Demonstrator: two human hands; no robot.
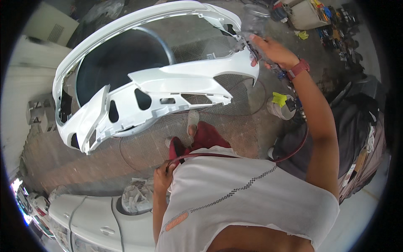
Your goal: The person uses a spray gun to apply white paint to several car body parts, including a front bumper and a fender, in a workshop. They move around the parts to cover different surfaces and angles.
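White bumper [168,82]: stands in front of the person, curving around a large dark round form [121,67]; what bears it cannot be made out.
Contact risk: the spray gun [242,43] overlaps the bumper's right end in view, and touching or a hair apart cannot be told; a small dip of the wrist could knock or scuff the white surface.
Hose risk: the red hose [210,155] crosses the shirt and also loops over the floor [100,164]; a snag at a foot or the white bucket [285,112] could tug the gun off line.
Cup risk: the clear cup [254,23] rides above the gun, so a steep tilt might make it drip or feed badly.
Right hand [275,52]: fingers wrapped around the gun's grip; whether the trigger is pulled cannot be told.
Right arm: reaches far forward, elbow slightly bent, wrist turned in toward the bumper.
Left hand [163,176]: low by the waist, fingers curled around the hose.
Left arm: hangs close to the body.
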